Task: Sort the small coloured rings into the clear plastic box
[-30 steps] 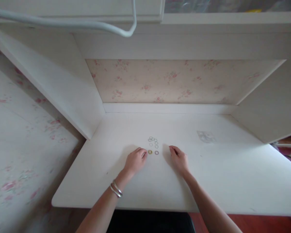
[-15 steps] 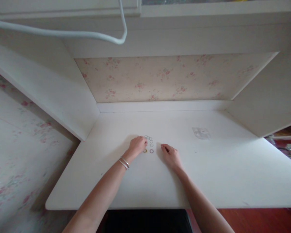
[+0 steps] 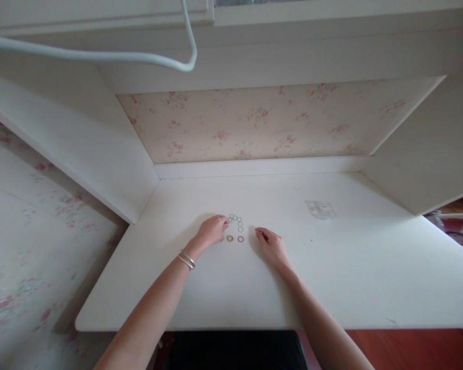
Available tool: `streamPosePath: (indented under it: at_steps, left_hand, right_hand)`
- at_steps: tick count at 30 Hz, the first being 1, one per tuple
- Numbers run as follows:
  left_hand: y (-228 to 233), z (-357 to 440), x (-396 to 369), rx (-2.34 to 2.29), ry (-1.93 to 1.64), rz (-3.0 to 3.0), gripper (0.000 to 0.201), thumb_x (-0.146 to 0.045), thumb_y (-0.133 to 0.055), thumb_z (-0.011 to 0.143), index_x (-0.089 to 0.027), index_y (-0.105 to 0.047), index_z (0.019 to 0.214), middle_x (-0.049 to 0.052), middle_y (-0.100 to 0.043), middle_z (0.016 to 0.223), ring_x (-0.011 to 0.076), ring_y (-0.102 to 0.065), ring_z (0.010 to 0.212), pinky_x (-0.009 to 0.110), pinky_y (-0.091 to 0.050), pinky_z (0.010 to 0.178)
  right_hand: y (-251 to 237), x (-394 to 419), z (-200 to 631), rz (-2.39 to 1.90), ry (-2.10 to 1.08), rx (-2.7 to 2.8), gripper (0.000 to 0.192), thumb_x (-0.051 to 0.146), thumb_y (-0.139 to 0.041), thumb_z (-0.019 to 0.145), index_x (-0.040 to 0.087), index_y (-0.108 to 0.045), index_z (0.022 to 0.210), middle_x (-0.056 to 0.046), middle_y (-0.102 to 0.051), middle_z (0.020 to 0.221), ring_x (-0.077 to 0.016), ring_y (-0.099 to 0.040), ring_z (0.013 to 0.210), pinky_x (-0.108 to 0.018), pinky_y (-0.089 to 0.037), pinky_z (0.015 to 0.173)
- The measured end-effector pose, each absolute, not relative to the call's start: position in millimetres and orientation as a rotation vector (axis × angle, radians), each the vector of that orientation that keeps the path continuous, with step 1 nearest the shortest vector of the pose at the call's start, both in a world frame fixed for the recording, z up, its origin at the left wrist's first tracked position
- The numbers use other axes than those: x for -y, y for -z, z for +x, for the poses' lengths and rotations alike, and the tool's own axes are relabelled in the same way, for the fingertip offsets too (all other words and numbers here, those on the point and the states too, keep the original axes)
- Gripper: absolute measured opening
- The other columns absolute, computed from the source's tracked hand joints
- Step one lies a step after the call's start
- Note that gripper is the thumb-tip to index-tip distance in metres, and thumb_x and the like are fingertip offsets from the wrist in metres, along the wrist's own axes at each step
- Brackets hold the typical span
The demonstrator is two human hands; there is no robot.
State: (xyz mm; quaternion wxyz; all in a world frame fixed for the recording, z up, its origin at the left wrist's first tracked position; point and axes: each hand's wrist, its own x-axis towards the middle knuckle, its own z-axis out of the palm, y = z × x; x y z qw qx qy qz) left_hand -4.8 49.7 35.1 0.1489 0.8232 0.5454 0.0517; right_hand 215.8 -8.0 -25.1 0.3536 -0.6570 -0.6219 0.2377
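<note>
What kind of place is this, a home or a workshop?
Most likely a home, perhaps a bedroom desk nook. The white desk sits in a recess backed by floral wallpaper, with a white cable hanging above. The left hand touches small rings on it.

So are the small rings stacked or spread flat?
Spread flat: the rings lie singly on the desk, in a loose arc by the left hand.

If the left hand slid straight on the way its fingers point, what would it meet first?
Most likely the cluster of small pale rings: the left hand rests on the white desk with fingertips pointing right and slightly away, almost touching it. Contact itself is too small to judge.
</note>
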Motion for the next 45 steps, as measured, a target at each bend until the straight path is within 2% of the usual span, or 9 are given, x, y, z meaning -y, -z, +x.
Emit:
streamPosePath:
  at_steps: [4, 13, 28, 34, 42, 45]
  left_hand:
    - [-33, -33, -34, -1.64, -0.39, 2.261, 0.019, -0.024, -0.046, 0.089, -0.021, -0.063, 0.094, 0.005, -0.066, 0.098, 0.0161, -0.059, 0.094, 0.027, -0.043, 0.084]
    - [-15, -64, 7, -1.68, -0.52, 2.23, 0.016, -0.026, -0.045, 0.091, -0.021, -0.061, 0.093, 0.002, -0.065, 0.095, 0.0149, -0.061, 0.088, 0.025, -0.044, 0.079]
    - [-7, -65, 20, -1.754, -0.44, 2.221, 0.021, -0.027, -0.043, 0.092, -0.023, -0.063, 0.095, 0.002, -0.065, 0.099, 0.0149, -0.061, 0.091, 0.024, -0.044, 0.079]
    - [5, -68, 32, -1.737, -0.734, 2.114, 0.023, -0.03, -0.041, 0.093, -0.022, -0.062, 0.094, 0.004, -0.066, 0.092, 0.0142, -0.061, 0.086, 0.024, -0.046, 0.078]
    - [16, -72, 46, -1.706, -0.846, 1.95, 0.023, -0.031, -0.042, 0.091, -0.019, -0.061, 0.092, 0.004, -0.067, 0.087, 0.0142, -0.062, 0.077, 0.025, -0.047, 0.073]
    - [14, -71, 45, -1.718, -0.827, 1.957, 0.023, -0.032, -0.042, 0.091, -0.02, -0.062, 0.093, 0.004, -0.067, 0.088, 0.0142, -0.062, 0.077, 0.024, -0.047, 0.072]
  right_hand:
    - [24, 10, 215, -1.711, -0.609, 1.657, 0.036, 0.044, -0.038, 0.088, 0.027, -0.067, 0.099, -0.002, -0.07, 0.095, -0.0184, -0.063, 0.086, -0.029, -0.045, 0.077]
    - [27, 12, 211, -1.757, -0.548, 1.741, 0.035, 0.044, -0.038, 0.088, 0.028, -0.068, 0.099, -0.003, -0.07, 0.097, -0.0199, -0.063, 0.087, -0.03, -0.046, 0.077]
    - [26, 14, 208, -1.785, -0.489, 1.825, 0.034, 0.042, -0.038, 0.089, 0.029, -0.067, 0.1, -0.003, -0.069, 0.096, -0.0203, -0.063, 0.087, -0.03, -0.045, 0.075]
    - [22, 9, 207, -1.837, -0.569, 1.804, 0.031, 0.042, -0.042, 0.087, 0.029, -0.066, 0.1, -0.001, -0.069, 0.094, -0.0194, -0.063, 0.084, -0.028, -0.044, 0.07]
    - [11, -14, 203, -1.626, -0.553, 2.183, 0.028, 0.032, -0.046, 0.087, 0.031, -0.065, 0.108, -0.002, -0.062, 0.106, -0.014, -0.061, 0.081, -0.024, -0.043, 0.07]
    - [6, -24, 203, -1.546, -0.579, 2.285, 0.026, 0.033, -0.047, 0.088, 0.033, -0.067, 0.103, -0.001, -0.062, 0.102, -0.0138, -0.06, 0.083, -0.024, -0.043, 0.073]
